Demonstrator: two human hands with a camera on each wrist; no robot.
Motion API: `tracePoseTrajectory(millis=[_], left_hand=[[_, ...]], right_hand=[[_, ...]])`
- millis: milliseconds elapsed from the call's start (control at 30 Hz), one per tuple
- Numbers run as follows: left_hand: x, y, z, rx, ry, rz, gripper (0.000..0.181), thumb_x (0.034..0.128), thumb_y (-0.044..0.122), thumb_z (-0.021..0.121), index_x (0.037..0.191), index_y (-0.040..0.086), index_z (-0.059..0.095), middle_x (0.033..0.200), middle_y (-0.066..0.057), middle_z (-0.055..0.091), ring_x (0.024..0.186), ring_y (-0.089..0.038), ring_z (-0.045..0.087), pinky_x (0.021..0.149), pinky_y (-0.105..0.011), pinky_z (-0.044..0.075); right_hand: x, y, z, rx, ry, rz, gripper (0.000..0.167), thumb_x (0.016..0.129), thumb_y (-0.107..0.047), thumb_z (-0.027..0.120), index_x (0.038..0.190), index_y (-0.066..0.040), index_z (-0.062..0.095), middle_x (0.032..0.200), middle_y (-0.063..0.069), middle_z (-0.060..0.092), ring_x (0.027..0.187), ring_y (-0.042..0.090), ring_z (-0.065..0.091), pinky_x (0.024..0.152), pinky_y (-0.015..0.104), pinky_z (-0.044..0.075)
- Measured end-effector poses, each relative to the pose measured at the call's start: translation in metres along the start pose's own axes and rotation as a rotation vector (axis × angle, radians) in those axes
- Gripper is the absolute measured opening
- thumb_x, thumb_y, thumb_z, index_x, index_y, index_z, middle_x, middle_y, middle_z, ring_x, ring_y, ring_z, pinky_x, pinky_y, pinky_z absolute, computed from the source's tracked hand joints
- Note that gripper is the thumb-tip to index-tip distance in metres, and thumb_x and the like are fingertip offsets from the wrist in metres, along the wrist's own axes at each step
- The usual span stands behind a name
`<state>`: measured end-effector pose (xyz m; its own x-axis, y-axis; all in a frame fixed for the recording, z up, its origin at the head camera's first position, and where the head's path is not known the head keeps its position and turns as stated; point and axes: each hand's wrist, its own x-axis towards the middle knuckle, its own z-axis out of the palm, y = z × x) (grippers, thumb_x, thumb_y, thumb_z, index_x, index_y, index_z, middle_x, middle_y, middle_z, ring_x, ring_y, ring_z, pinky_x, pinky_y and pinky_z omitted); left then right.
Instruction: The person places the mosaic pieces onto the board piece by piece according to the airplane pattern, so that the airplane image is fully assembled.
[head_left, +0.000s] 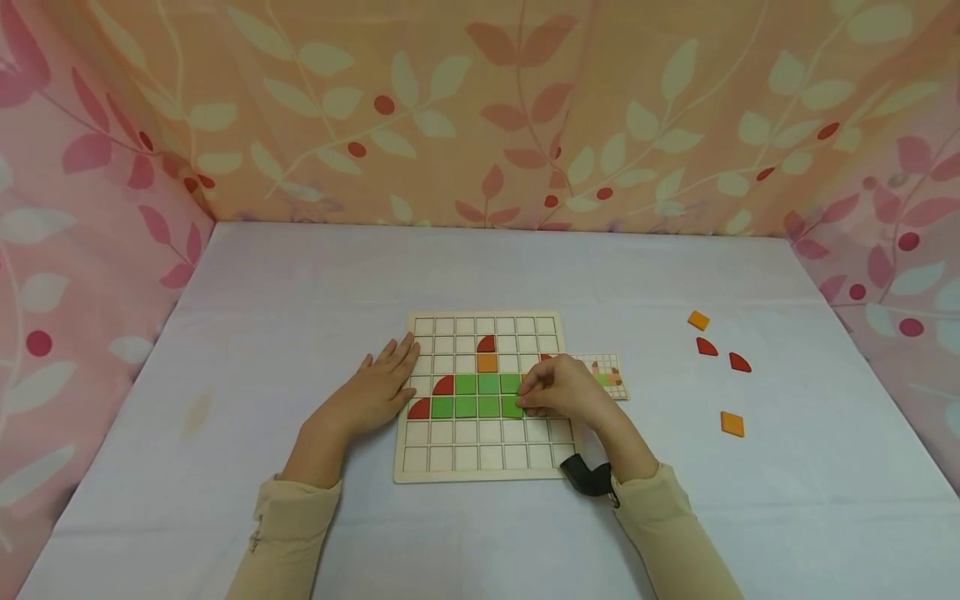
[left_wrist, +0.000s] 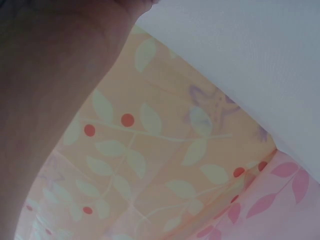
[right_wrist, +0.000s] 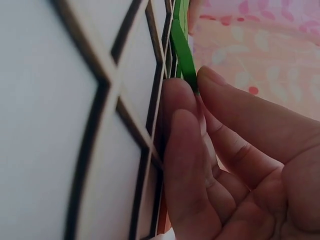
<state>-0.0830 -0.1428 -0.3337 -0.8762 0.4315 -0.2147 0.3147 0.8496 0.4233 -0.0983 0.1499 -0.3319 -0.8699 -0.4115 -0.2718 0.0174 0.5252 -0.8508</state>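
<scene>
My right hand (head_left: 562, 387) is over the right part of a pale wooden grid board (head_left: 465, 458). Between thumb and fingertips it pinches the edge of a green square tile (right_wrist: 186, 57), which tilts slightly in its cell in the right wrist view. Two rows of green tiles (head_left: 466, 407) run across the board, with red quarter-round tiles (head_left: 419, 408) at their left ends. An orange square tile (head_left: 487, 362) and a red quarter-round tile (head_left: 487, 343) stand above them. My left hand (head_left: 373, 392) lies flat beside the board, fingertips touching its left edge. The right hand hides several cells.
A small pattern card (head_left: 611, 379) lies partly under the board's right side. Farther right are loose orange tiles (head_left: 732, 423) and red quarter-round tiles (head_left: 740, 362) on the white tablecloth (head_left: 300, 283). A black strap-like piece (head_left: 587, 477) hangs at the right wrist. Patterned curtains (head_left: 450, 125) enclose the table.
</scene>
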Motion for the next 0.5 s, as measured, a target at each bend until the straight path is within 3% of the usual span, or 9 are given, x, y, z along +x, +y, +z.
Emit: tracePoseTrajectory(millis=[333,500], left_hand=[[0.0006,-0.0003,-0.0001,0.002,0.012,0.006,0.061,0.0980,0.017,0.046,0.148,-0.003,0.018,0.156,-0.017,0.008,0.141,-0.039,0.008,0.110,-0.059,0.009],[0.0002,-0.0002,-0.0003,0.002,0.003,0.008,0.061,0.0978,0.017,0.047,0.148,-0.004,0.018,0.156,-0.017,0.008,0.141,-0.039,0.009,0.110,-0.059,0.009]], right_hand=[[0.0011,0.0019,-0.0037,0.042,-0.009,-0.027,0.007,0.078,-0.002,0.074,0.083,0.001,0.070,0.074,0.006,0.069,0.063,0.018,0.067,0.061,0.032,0.056],[-0.0007,0.0038,-0.0084,0.046,0.010,-0.019,0.009,0.077,-0.004,0.074,0.084,-0.001,0.071,0.075,0.004,0.069,0.068,0.017,0.066,0.068,0.031,0.054]])
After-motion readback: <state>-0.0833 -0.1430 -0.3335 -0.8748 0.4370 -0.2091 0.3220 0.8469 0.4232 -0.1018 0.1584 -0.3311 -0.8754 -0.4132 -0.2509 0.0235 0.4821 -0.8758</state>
